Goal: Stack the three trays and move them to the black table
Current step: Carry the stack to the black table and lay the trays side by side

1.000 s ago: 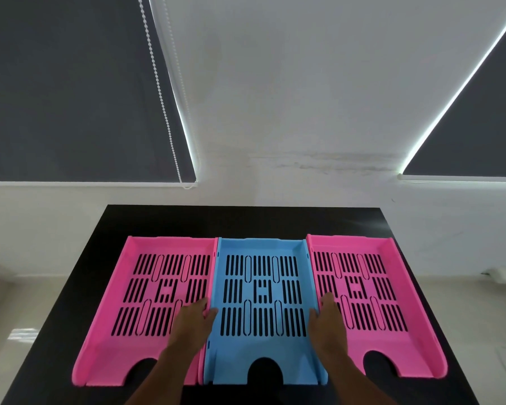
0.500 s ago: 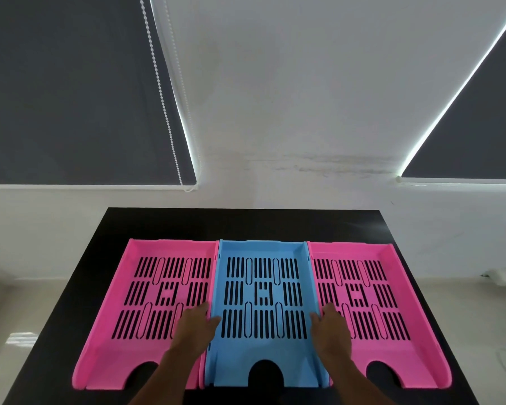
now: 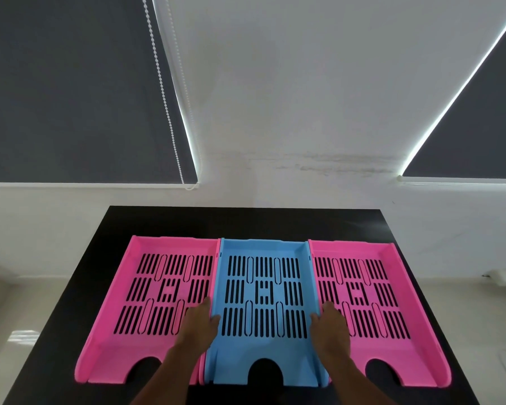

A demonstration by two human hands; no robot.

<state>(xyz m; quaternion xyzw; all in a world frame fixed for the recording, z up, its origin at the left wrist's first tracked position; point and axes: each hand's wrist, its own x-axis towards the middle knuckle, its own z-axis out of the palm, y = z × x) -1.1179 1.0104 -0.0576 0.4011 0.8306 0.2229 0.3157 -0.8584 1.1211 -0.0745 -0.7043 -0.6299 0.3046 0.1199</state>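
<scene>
Trays side by side on black table, both hands on the blue one.

We've got left hand (image 3: pixel 197 324) and right hand (image 3: pixel 332 325) clamped on the blue tray's (image 3: pixel 265 290) side walls, thumbs inside, fingers over into the neighbours. Pink tray (image 3: pixel 146 311) sits just outboard of left hand, touching blue; other pink tray (image 3: pixel 392 311) just outboard of right, also touching. Risk, we reckon: walls butt so tight that lifting blue may drag or tip a pink one, or fingers get pinched btwn walls; uneven grip could tilt it. All three w/ long axis running away from us, notched open ends toward our wrists. Nothing stacked yet.
</scene>
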